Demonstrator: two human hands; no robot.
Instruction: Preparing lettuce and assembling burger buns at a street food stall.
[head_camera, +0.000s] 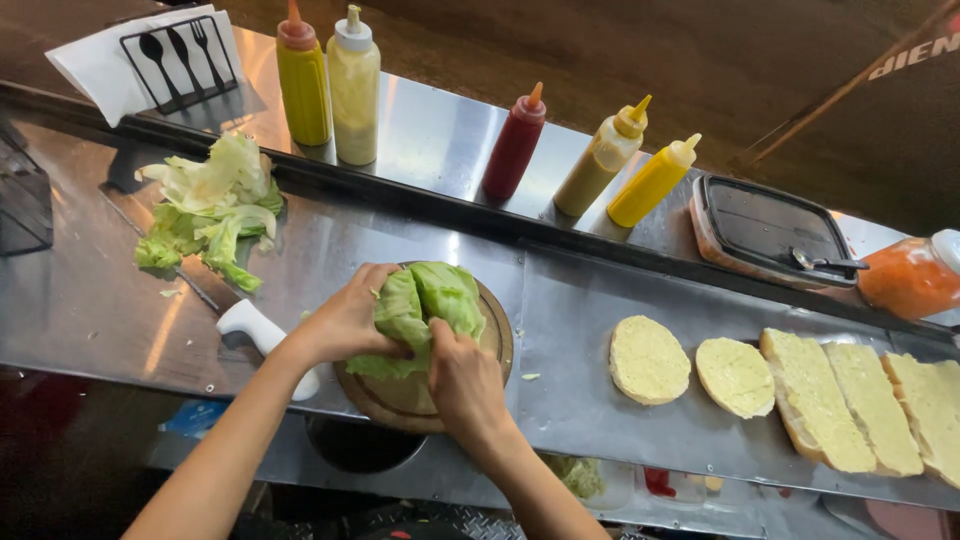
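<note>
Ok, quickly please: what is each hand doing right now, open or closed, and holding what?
Left hand: closed on the lettuce leaves on the round wooden board.
Right hand: closed on the same lettuce leaves.

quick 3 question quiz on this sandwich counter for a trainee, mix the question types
1. True or false: both hands are on the lettuce that lies on the round wooden board.
2. Multiple choice: where is the white-handled knife? A) on the upper shelf B) beside the left hand on the steel counter C) on the bread
3. Fill in: the two round bun halves lie ____ side up.

Key
1. True: the left hand and the right hand each have a grip on the lettuce.
2. B
3. cut
</note>
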